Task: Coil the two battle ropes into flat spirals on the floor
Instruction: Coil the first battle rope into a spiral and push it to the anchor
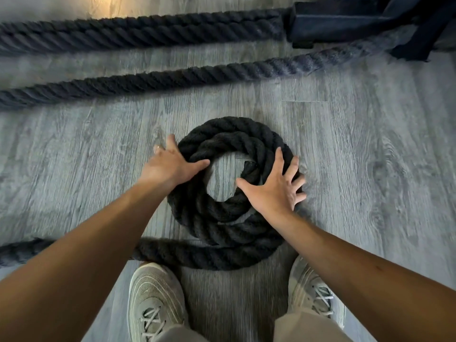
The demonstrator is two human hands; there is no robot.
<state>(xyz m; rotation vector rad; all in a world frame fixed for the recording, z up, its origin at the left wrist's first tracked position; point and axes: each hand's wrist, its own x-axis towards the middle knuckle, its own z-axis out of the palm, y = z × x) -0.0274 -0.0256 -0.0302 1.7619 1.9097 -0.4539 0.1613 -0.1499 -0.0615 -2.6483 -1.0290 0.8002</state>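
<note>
A thick black battle rope lies partly wound into a flat coil on the grey wood-grain floor, straight ahead of the person's feet. The coil has roughly three turns around an open centre where the floor shows through, and the rope's cut end sits at the inner edge of that hole. From the near side of the coil, the loose tail runs off along the floor toward the left edge of the view, passing just in front of the left shoe.

The left hand rests on the coil's left side, its grip apart: the thumb stretches across the turns toward the centre, while the fingers reach down the outer edge to the floor. The right hand lies flat on the right side of the coil, grip apart too, with fingers spread wide over the turns and the thumb pointing toward the hole.

Farther away, uncoiled lengths of rope lie stretched across the floor, running left to right toward a dark metal frame in the upper right corner. The right shoe stands just beside the coil's near right edge.
</note>
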